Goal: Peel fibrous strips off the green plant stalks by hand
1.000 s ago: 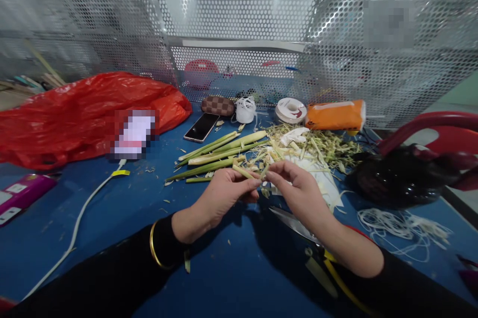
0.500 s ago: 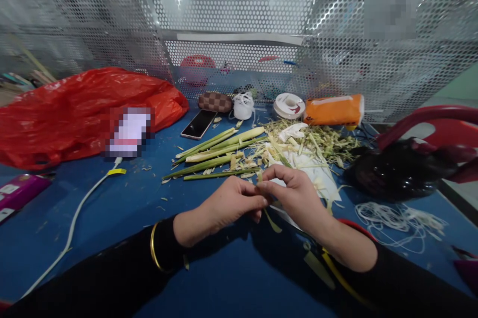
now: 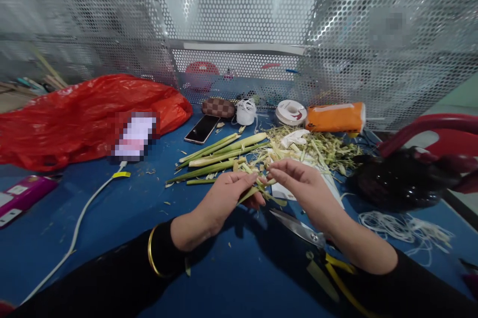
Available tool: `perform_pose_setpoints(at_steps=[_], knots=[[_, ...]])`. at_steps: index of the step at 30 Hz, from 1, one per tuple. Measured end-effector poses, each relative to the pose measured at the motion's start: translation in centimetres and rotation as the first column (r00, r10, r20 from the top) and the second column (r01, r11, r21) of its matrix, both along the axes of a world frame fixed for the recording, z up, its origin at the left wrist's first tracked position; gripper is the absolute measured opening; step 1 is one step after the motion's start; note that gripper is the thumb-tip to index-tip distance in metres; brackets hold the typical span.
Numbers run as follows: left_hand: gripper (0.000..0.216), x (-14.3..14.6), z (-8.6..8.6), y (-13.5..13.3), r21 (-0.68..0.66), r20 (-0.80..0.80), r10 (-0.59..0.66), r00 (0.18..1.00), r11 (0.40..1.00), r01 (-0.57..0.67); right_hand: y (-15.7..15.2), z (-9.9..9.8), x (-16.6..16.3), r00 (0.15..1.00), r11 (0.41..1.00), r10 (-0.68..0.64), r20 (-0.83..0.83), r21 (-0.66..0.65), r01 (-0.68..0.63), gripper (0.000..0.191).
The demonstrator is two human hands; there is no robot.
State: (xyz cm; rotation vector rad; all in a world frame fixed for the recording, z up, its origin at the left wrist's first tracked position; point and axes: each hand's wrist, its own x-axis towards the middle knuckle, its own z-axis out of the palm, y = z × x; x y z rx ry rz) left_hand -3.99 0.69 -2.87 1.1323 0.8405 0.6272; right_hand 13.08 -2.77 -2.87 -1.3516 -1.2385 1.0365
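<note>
My left hand (image 3: pixel 222 201) is closed, thumb against the fingers, on a flat green leaf strip (image 3: pixel 247 195) that hangs below the thumb. Just right of it, my right hand (image 3: pixel 308 186) pinches thumb and forefinger together close to the left fingertips; what lies in that pinch is too small to make out. Under the right hand, a pair of scissors (image 3: pixel 298 228) with yellow handles lies on the blue table, blades pointing left. Several green stalks (image 3: pixel 214 165) are spread beyond the hands. A heap of shredded peelings (image 3: pixel 332 146) covers part of a white sheet (image 3: pixel 282 191).
Left are a red plastic bag (image 3: pixel 74 119), a lit phone (image 3: pixel 136 136) on a white cable (image 3: pixel 80 216) and a purple box (image 3: pixel 30 196). Behind stand a dark phone (image 3: pixel 202 129), checkered case, ribbon spool (image 3: pixel 291 112) and orange pack (image 3: pixel 336 118). Right are a black glossy bundle (image 3: pixel 396 178) and white string (image 3: pixel 405 231).
My hands have drawn slightly apart at the fingertips, and the leaf strip now lies along the left hand. The scissor blades have come into sight below the right hand. The view has shifted slightly.
</note>
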Motion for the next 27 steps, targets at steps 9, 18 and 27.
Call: perform_pose_setpoints(at_steps=[9, 18, 27], knots=[[0.017, 0.1, -0.6, -0.1, -0.076, -0.022, -0.002, 1.0, 0.997, 0.0, 0.0, -0.9, -0.3, 0.996, 0.996, -0.087, -0.005, 0.037, 0.087, 0.01], [0.008, -0.3, -0.8, 0.6, -0.278, 0.279, 0.114, 0.954, 0.96, -0.034, 0.1, -0.3, -0.6, 0.975, 0.976, 0.214, -0.054, -0.02, -0.215, 0.011], [0.013, 0.0, -1.0, 0.0, -0.131, 0.178, 0.01, 0.984, 0.991, 0.014, 0.2, -1.5, -0.4, 0.967, 0.974, 0.222, 0.126, 0.02, -0.226, 0.022]])
